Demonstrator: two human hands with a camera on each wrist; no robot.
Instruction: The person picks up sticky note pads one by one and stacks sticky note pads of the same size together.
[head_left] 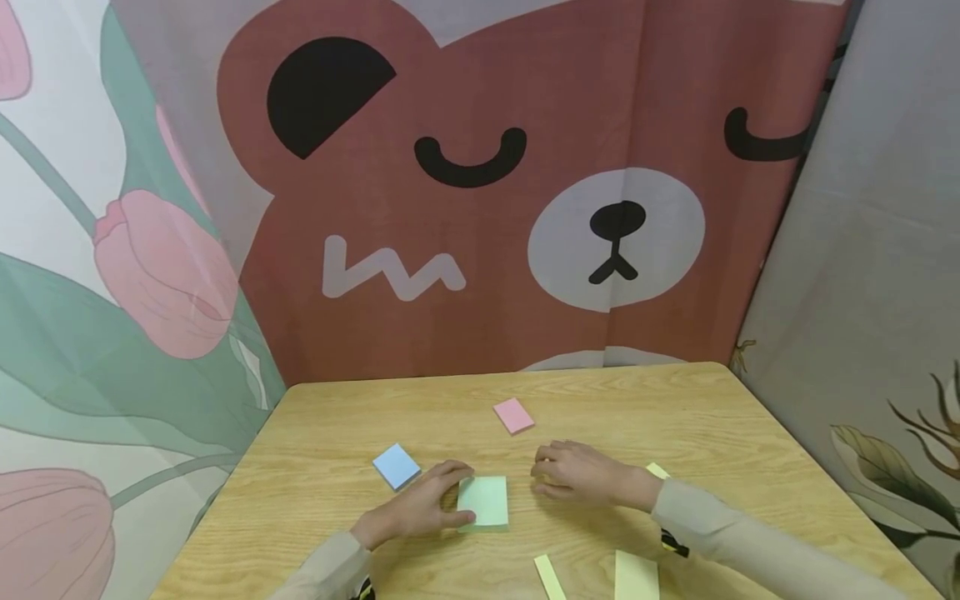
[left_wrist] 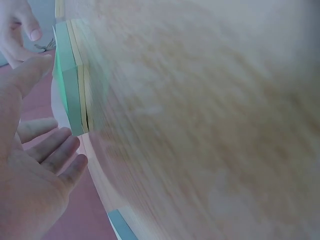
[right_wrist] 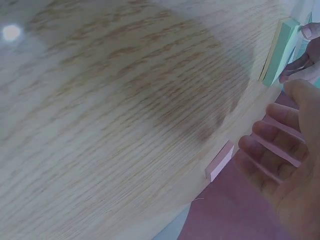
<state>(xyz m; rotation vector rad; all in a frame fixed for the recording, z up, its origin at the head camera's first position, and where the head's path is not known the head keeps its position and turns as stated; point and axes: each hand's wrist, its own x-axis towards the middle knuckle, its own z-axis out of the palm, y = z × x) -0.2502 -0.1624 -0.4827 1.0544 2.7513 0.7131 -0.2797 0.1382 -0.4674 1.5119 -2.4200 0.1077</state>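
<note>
A square light-green sticky note pad (head_left: 484,500) lies near the middle of the table, on top of thin yellow pads (right_wrist: 270,54) whose edges show in both wrist views. My left hand (head_left: 418,504) is at the stack's left side, thumb by the near corner and forefinger by the far one. Its fingers look loosely extended in the left wrist view, not closed round the stack. To the right of the stack, my right hand (head_left: 579,475) hovers with relaxed, slightly bent fingers and nothing in them. A gap separates it from the green pad.
A blue sticky note pad (head_left: 396,466) lies to the left, and a pink one (head_left: 513,416) farther back. Nearer me are a narrow yellow strip pad (head_left: 550,577) and a yellow pad (head_left: 637,577). Another yellow piece (head_left: 657,471) shows partly behind my right forearm.
</note>
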